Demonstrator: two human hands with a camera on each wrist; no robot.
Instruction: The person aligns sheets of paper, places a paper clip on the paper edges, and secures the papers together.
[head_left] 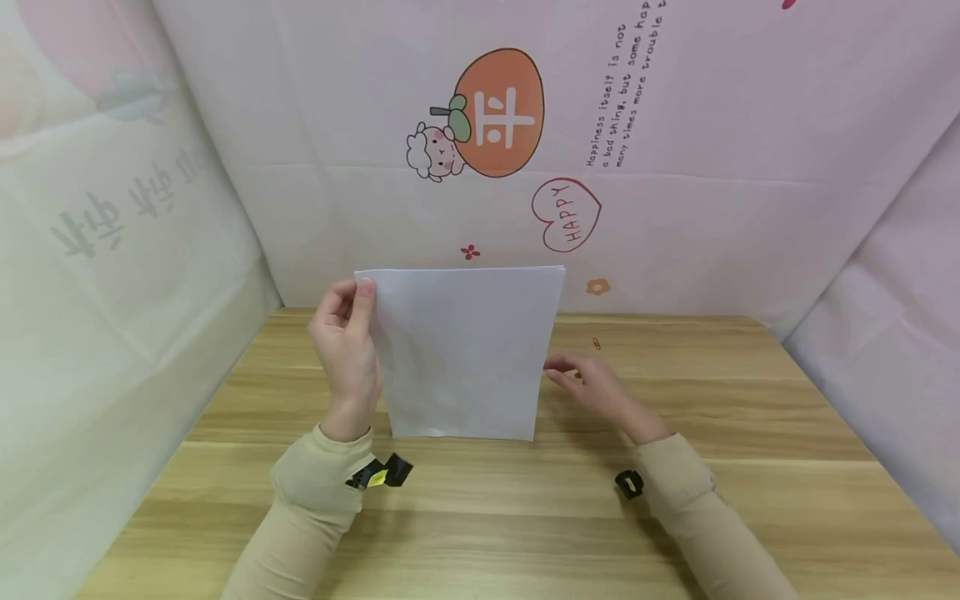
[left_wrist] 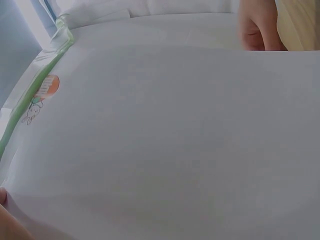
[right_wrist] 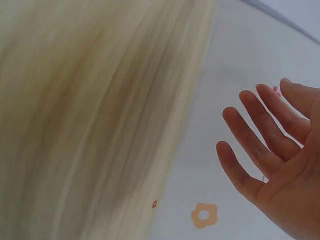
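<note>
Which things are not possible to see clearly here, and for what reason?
Head view: wooden tabletop, partly hidden by the white paper.
Head view: printed English text, cut by the top edge.
Head view: paper clip, too small for detail.
Left wrist view: right hand, fingertips hidden behind the white paper.

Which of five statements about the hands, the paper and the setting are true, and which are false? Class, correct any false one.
1. The left hand holds the white paper near its upper left corner. True.
2. The right hand grips a pair of scissors. False: the right wrist view shows it open, holding nothing.
3. A paper clip lies on the wooden table. True.
4. The side of the paper facing the head camera is covered in writing. False: it is blank.
5. Both sleeves are black. False: they are beige.
</note>
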